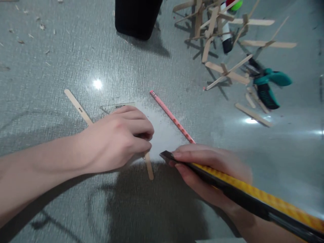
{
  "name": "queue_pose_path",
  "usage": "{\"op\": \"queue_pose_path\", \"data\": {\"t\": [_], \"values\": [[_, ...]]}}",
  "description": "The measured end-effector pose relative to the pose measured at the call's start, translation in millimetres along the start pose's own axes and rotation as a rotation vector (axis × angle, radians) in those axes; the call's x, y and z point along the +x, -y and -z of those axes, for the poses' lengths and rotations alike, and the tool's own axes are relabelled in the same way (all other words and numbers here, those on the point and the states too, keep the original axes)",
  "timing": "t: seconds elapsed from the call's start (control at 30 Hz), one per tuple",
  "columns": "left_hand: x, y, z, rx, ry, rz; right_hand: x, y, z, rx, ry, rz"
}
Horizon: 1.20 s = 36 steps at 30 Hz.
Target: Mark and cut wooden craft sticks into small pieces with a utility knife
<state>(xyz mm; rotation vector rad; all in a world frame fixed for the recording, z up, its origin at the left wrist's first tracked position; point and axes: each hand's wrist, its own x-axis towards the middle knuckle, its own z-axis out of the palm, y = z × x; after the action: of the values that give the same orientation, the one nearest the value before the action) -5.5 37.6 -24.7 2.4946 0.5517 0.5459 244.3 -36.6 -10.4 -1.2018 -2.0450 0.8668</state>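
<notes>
My left hand (124, 133) is closed, its fingers curled over a wooden craft stick (149, 168). Only the stick's rounded lower end shows; the rest is under the fingers. In my right hand (212, 165) is a yellow and black utility knife (227, 185), its dark blade pointing left toward the stick and apart from it. Another craft stick (76, 104) with a small dark mark in it lies partly behind my left wrist. Just beyond my left knuckles sits a clear, printed flat strip (129, 105). A pink pencil (173, 118) lies between the two hands.
At the top stands a black container (138, 17). Several crossed-stick pieces (225, 71) are heaped at the upper right, around a white and black marker (227, 42). Teal-handled pliers (268, 84) and a loose stick (253, 115) lie below. Wood shavings (42, 26) dot the upper left.
</notes>
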Motion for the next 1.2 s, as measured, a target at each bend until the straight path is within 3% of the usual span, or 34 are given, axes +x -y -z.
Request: {"op": "queue_pose_path", "data": {"t": [0.43,0.77,1.2], "values": [[1,1,-3.9,-0.010,-0.011,-0.001,6,7,-11,-0.023,0.065,0.047],[1,2,-7.7,-0.037,-0.040,-0.018,5,5,-13,-0.018,0.036,0.112],[2,1,-9.9,-0.007,-0.036,-0.013,2,18,-12,-0.202,0.077,0.114]]}}
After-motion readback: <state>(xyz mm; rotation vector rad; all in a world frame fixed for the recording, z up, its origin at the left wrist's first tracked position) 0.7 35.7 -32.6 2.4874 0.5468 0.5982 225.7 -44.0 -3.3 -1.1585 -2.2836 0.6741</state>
